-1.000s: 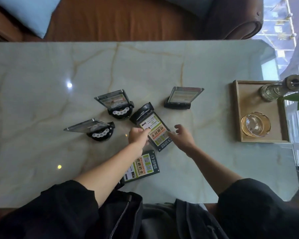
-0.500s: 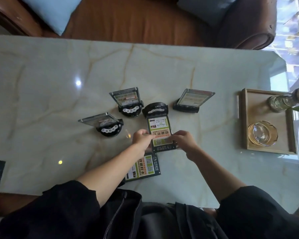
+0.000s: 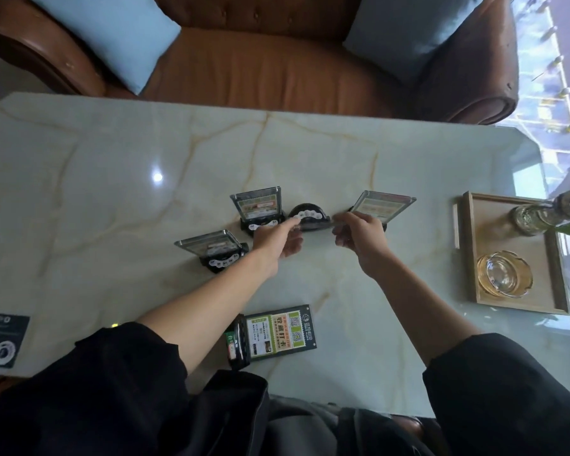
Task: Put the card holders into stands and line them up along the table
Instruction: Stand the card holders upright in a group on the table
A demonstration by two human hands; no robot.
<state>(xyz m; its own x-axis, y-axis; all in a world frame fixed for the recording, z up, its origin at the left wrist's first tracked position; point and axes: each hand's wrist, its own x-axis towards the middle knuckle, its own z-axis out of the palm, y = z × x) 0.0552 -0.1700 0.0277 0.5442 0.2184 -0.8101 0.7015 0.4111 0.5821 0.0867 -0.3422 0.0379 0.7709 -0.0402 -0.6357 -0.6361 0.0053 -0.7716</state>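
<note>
Three clear card holders stand upright in black stands on the marble table (image 3: 112,199): one at the left (image 3: 211,246), one behind my left hand (image 3: 259,207), one at the right (image 3: 380,205). Between them sits a fourth black stand (image 3: 308,215). My left hand (image 3: 275,240) and my right hand (image 3: 359,236) each pinch an end of a card holder (image 3: 313,227), raised on edge just in front of that stand; it shows only as a thin strip. Another card holder (image 3: 280,330) lies flat near the front edge, its black stand (image 3: 236,345) at its left end.
A wooden tray (image 3: 474,291) at the right carries a glass ashtray (image 3: 504,274) and a glass bottle (image 3: 537,217). A black card (image 3: 0,340) lies at the front left edge. A brown leather sofa (image 3: 260,70) with blue cushions stands beyond the far edge.
The card holder that lay flat under my hands has been tipped up on edge at its stand. Both hands moved away from me towards the stand.
</note>
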